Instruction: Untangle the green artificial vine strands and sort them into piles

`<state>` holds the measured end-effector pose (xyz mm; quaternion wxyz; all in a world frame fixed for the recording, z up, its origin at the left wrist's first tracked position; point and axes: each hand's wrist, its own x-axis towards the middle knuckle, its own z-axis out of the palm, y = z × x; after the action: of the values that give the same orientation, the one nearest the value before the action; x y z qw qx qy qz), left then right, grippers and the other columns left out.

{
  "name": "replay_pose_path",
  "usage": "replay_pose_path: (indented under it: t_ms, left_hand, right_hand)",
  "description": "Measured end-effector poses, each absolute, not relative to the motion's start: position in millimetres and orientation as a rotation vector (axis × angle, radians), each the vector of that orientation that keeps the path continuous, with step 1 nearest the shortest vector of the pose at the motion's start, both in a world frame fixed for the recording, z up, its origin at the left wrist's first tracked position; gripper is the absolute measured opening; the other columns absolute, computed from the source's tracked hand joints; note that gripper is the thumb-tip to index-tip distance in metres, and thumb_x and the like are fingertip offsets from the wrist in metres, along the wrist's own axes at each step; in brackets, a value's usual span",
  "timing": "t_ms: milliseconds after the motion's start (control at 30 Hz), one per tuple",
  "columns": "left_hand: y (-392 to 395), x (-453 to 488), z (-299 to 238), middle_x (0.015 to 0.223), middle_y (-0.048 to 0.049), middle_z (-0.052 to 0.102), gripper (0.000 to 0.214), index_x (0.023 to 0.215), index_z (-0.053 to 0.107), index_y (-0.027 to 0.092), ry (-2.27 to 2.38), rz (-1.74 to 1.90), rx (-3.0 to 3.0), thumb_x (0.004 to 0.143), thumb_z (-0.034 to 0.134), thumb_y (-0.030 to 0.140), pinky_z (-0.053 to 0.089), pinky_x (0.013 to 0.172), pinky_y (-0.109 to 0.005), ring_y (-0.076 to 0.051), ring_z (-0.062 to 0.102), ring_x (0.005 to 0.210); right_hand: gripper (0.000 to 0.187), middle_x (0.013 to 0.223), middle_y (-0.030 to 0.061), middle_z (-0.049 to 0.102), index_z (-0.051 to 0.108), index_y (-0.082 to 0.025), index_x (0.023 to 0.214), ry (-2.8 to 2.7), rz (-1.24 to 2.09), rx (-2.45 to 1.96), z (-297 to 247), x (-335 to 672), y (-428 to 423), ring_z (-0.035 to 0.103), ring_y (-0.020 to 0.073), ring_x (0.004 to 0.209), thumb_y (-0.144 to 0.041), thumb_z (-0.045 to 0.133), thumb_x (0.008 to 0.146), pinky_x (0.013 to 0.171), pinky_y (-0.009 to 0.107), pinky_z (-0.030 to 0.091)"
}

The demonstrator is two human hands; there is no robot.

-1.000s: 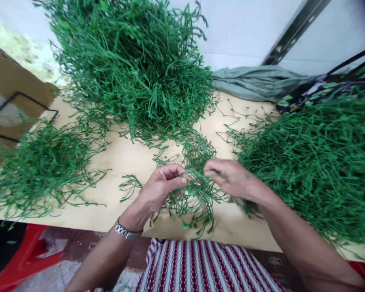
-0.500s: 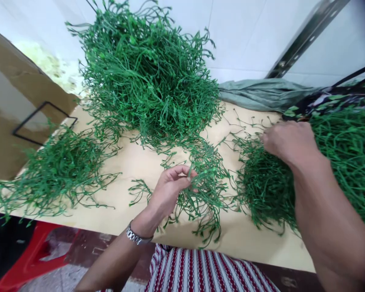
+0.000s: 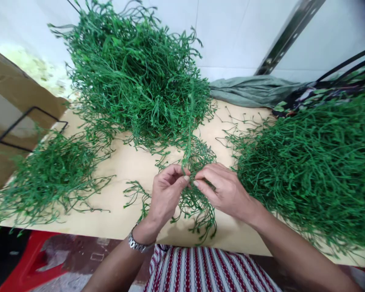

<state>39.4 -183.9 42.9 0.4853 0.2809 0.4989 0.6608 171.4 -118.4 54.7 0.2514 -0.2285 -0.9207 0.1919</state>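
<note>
Thumb and fingers of my left hand [image 3: 168,192] pinch a thin green artificial plant stem [image 3: 189,132], which points up and away from me. My right hand [image 3: 226,188] is close beside it, thumb and forefinger pressed together at the stem's lower end; whatever small piece they hold is hard to see. Beneath both hands lies a loose heap of green stems [image 3: 200,219]. A big dense pile of them [image 3: 140,81] rises at the back, and another wide pile [image 3: 316,170] spreads at the right.
A smaller pile of stems [image 3: 54,174] lies at the left of the pale tabletop [image 3: 130,162]. Beyond it stands a cardboard box [image 3: 6,93] with a black wire frame [image 3: 15,127]. Grey-green cloth [image 3: 249,91] lies along the wall. Below the table's front edge is a red stool [image 3: 27,259].
My right hand has come from the right-hand pile to meet my left hand. An upright stem now shows in my left fingers. The view has shifted slightly right.
</note>
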Motion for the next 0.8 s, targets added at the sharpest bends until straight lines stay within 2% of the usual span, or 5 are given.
replay_pose_path:
  t_ms: [100, 233, 467, 700, 800]
  left_hand:
    - [-185.6, 39.8, 37.8, 0.066, 0.0029, 0.059, 0.007, 0.069, 0.062, 0.016, 1.185, 1.666, 0.647, 0.066, 0.065, 0.009, 0.042, 0.056, -0.018, -0.007, 0.051, 0.056]
    - [-186.9, 41.3, 35.0, 0.065, 0.0015, 0.062, 0.008, 0.064, 0.065, 0.016, 1.199, 1.657, 0.664, 0.064, 0.066, 0.008, 0.044, 0.060, -0.019, -0.008, 0.053, 0.061]
    - [-187.6, 43.3, 36.7, 0.065, 0.0005, 0.065, 0.007, 0.063, 0.068, 0.017, 1.224, 1.567, 0.689, 0.062, 0.068, 0.009, 0.046, 0.065, -0.023, -0.011, 0.056, 0.064]
    - [-191.6, 44.9, 29.2, 0.072, -0.0004, 0.062, 0.007, 0.070, 0.065, 0.017, 1.191, 1.576, 0.700, 0.064, 0.068, 0.014, 0.045, 0.064, -0.022, -0.011, 0.055, 0.069]
    - [-193.0, 43.5, 29.0, 0.071, 0.0003, 0.056, 0.013, 0.076, 0.061, 0.015, 1.187, 1.459, 0.767, 0.065, 0.068, 0.016, 0.041, 0.059, -0.019, -0.010, 0.050, 0.066]
  right_hand:
    - [0.014, 0.081, 0.0043, 0.062, 0.058, -0.015, 0.093, -2.411, 0.819, -0.764, 47.6, 177.8, -118.3, 0.055, 0.0150, 0.076, -0.020, 0.047, 0.086, 0.070, 0.029, 0.042]
    - [0.029, 0.094, 0.0063, 0.061, 0.055, -0.018, 0.112, -2.546, 0.972, -0.728, 50.2, 184.0, -117.9, 0.055, 0.0183, 0.089, -0.023, 0.050, 0.084, 0.079, 0.034, 0.042]
    - [0.021, 0.095, 0.0056, 0.062, 0.060, -0.016, 0.103, -2.222, 1.464, -0.692, 41.8, 181.0, -118.0, 0.057, 0.0145, 0.089, -0.020, 0.049, 0.085, 0.080, 0.030, 0.045]
    - [0.006, 0.077, 0.0014, 0.059, 0.061, -0.016, 0.082, -2.227, 1.246, -0.808, 39.5, 181.0, -125.7, 0.055, 0.0128, 0.073, -0.019, 0.056, 0.079, 0.066, 0.025, 0.043]
    - [0.004, 0.076, 0.0008, 0.058, 0.058, -0.017, 0.081, -2.246, 1.164, -0.785, 40.6, 182.0, -128.1, 0.053, 0.0119, 0.072, -0.019, 0.057, 0.079, 0.063, 0.023, 0.041]
